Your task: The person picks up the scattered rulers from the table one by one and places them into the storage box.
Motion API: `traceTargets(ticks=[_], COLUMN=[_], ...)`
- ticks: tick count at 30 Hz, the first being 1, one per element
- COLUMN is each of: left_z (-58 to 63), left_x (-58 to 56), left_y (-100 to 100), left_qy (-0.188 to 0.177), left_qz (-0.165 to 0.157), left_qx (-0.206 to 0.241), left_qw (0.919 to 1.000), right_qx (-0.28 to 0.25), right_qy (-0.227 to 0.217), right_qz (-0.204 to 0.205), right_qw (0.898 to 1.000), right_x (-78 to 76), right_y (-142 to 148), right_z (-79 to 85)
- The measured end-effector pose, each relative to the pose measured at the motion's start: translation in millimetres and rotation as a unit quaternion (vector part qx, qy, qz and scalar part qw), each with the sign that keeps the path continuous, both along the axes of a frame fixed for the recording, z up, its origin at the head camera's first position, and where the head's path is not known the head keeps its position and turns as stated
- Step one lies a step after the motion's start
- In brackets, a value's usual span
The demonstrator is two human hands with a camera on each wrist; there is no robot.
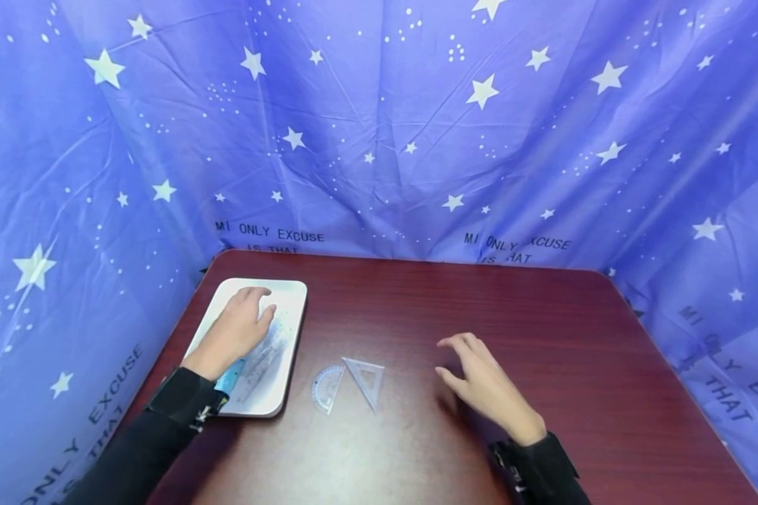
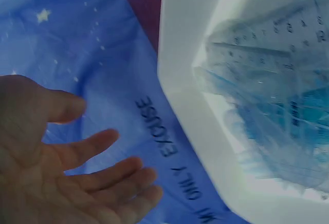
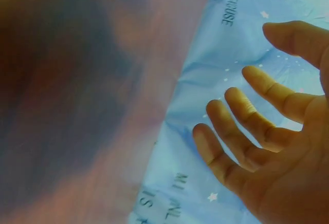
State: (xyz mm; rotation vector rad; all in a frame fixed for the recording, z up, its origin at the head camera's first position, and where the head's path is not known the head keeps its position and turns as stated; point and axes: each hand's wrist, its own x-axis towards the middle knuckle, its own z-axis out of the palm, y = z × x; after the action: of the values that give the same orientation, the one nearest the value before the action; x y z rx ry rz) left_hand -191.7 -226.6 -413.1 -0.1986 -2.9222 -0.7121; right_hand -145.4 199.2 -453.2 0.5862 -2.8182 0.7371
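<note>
My left hand (image 1: pixel 240 326) hovers over a white tray (image 1: pixel 297 315) at the table's left side, fingers loosely bent and holding nothing. In the left wrist view, clear plastic pieces with printed scales (image 2: pixel 277 34) lie in the tray beside something blue (image 2: pixel 311 106); their exact kinds are blurred. To the tray's right, a clear protractor (image 1: pixel 326 387) lies flat on the table. Close beside it lies a clear set square (image 1: pixel 356 365) with a triangular cut-out. Over the table right of the set square is my right hand (image 1: pixel 483 379), its fingers spread and slightly bent, with nothing in them.
The dark red wooden table (image 1: pixel 417 301) has rounded far corners. A blue curtain (image 1: pixel 379 140) with white stars and printed words surrounds it at the back and on both sides.
</note>
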Motion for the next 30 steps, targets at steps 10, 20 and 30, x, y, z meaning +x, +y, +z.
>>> traceTargets(ticks=[10, 20, 30], left_z=[15.1, -3.3, -15.6], left_x=[28.2, 47.2, 59.7], left_y=[39.5, 78.6, 104.8], left_qy=[0.091, 0.16, 0.113], left_qz=[0.004, 0.016, 0.047], left_qx=[-0.031, 0.001, 0.087], left_qw=[0.9953, 0.987, 0.9887], right_qx=[0.011, 0.025, 0.131], right_qy=[-0.082, -0.123, -0.117], right_qz=[0.016, 0.054, 0.029], right_qw=[0.996, 0.991, 0.984], right_x=[-15.8, -25.2, -17.4], right_y=[-42.5, -88.2, -130.8], right_z=[8.4, -1.8, -19.5])
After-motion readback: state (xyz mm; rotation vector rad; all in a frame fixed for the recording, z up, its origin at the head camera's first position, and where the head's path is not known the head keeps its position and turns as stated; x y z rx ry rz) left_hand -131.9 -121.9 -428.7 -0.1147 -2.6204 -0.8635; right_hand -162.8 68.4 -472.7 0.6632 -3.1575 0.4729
